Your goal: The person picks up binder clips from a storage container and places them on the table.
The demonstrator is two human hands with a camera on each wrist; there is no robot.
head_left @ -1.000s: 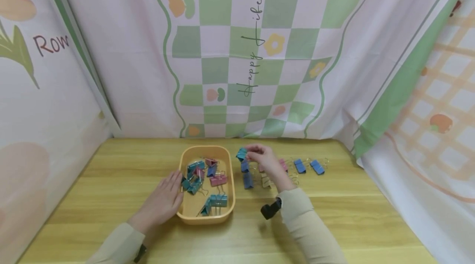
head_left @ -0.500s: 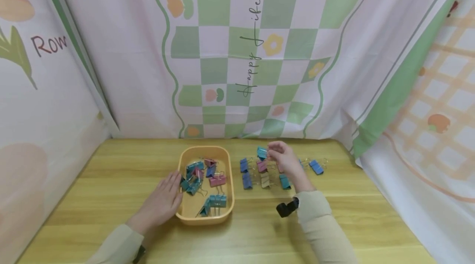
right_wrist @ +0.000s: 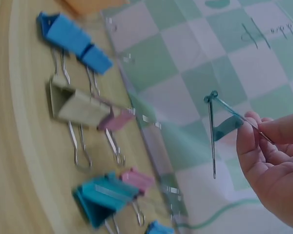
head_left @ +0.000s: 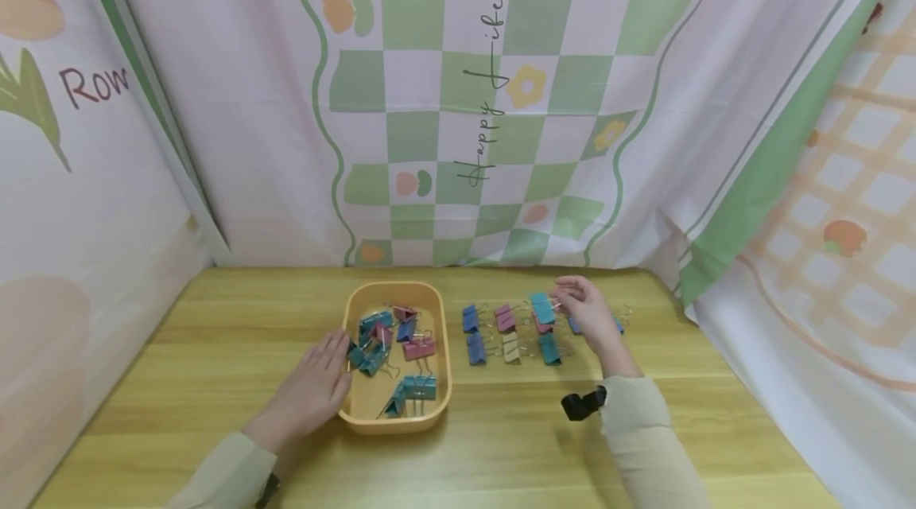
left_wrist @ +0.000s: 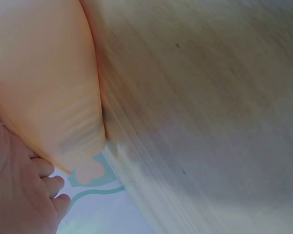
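My right hand (head_left: 588, 316) pinches a teal binder clip (head_left: 542, 308) by a wire handle, above the clips on the table. In the right wrist view, that clip (right_wrist: 227, 127) hangs from thumb and fingers, away from the tabletop. My left hand (head_left: 311, 382) rests with extended fingers against the left side of a yellow tray (head_left: 396, 423). The left wrist view shows the fingers (left_wrist: 51, 185) beside the tray's outer wall (left_wrist: 44, 73). Inside the tray lie several teal, pink and blue binder clips, such as a pink one (head_left: 419, 348).
Binder clips lie in two rows right of the tray. The nearer row has a blue clip (head_left: 475, 349), a cream clip (head_left: 511, 348) and a teal clip (head_left: 549, 350). Blue and pink clips form the farther row, partly hidden by my right hand. A printed curtain (head_left: 494, 135) hangs behind the table.
My right hand has carried the teal binder clip rightward, from near the tray to above the farther row's pink clips. The left hand and the tray have hardly moved.
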